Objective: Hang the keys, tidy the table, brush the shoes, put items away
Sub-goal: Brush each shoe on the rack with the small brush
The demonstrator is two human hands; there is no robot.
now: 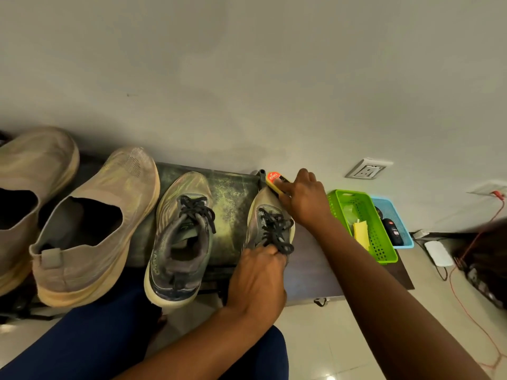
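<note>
My right hand (303,200) grips a shoe brush (275,181) with an orange label and presses it on the toe of a grey laced sneaker (267,215). My left hand (258,278) holds that sneaker at its heel and tongue. Its mate, a second grey sneaker (178,237), stands to the left on the dark shoe rack (233,204). Two beige slip-on shoes (90,229) (24,193) stand further left on the rack.
A green basket (365,242) with yellow papers and a blue basket (406,237) holding a black key fob stand on a dark low table (310,270) to the right. A wall socket (367,168), a white adapter and red cables lie at the right. The wall is close behind.
</note>
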